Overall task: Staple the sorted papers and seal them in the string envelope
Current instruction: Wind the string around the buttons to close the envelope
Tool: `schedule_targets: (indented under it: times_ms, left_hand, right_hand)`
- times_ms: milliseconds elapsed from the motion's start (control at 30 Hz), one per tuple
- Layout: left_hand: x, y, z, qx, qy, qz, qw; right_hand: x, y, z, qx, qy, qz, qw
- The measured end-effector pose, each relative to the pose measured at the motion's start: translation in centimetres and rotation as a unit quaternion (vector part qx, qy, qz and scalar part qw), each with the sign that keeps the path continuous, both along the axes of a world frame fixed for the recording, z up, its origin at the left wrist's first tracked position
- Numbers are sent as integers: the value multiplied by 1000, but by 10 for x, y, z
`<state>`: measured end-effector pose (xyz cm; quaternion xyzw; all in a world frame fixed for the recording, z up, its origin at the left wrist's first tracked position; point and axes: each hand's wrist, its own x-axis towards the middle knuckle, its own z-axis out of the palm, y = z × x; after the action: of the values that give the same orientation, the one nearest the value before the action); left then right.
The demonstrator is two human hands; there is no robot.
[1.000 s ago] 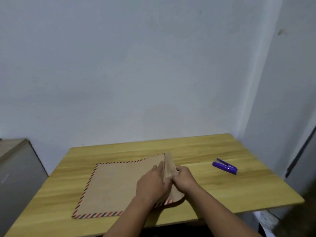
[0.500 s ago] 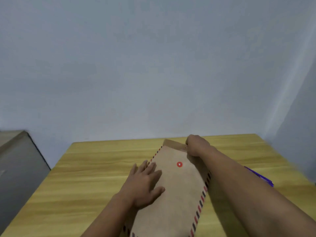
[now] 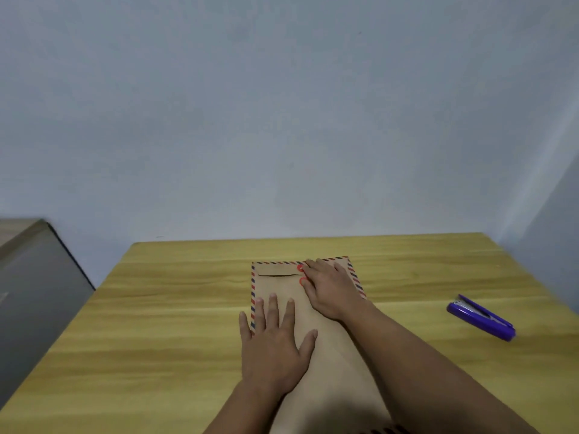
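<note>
A brown string envelope [image 3: 282,288] with a red-and-blue striped border lies lengthwise on the wooden table [image 3: 156,324], its flap folded down at the far end. Two red closure discs [image 3: 301,268] show beside my right fingertips. My left hand [image 3: 274,343] rests flat on the envelope's left middle with fingers spread. My right hand [image 3: 332,288] lies palm down on the flap's right part, fingertips at the discs. The papers are not visible. No string can be made out.
A purple stapler [image 3: 481,317] lies on the table to the right, apart from the envelope. A grey cabinet [image 3: 31,292] stands beside the table's left edge. A pale wall runs behind the table's far edge.
The envelope has turned from sideways to lengthwise in front of me. Its raised flap is now folded down flat, and my right hand has come down onto it.
</note>
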<state>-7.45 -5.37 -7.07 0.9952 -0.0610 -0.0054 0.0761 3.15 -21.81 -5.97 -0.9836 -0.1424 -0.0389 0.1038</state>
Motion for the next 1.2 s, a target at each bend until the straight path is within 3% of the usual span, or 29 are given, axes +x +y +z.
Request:
schedule_targets:
  times_ms: [233,467,633,733,933,1200]
  left_hand:
    - [35,10,29,-4,-91,-10,996]
    - [96,35,5,15,13,-96,995]
    - [108,40,-4,19,-22,-118,993]
    - [107,40,-7,10,-32,-118,992]
    - [105,40,-7,-6,-40,-113,993]
    - [105,41,-8,-25,-48,-112,992]
  right_hand:
    - [-25,9,-4,35,13,-7,999]
    - [4,-18,14,10,0,0,1000]
    - [36,-28,40,-67,37,60,995]
    - [51,-20,49,-135,57,44,988]
    - [63,-3,64,-180,103,50,977]
    - [56,10,65,-237,84,71,965]
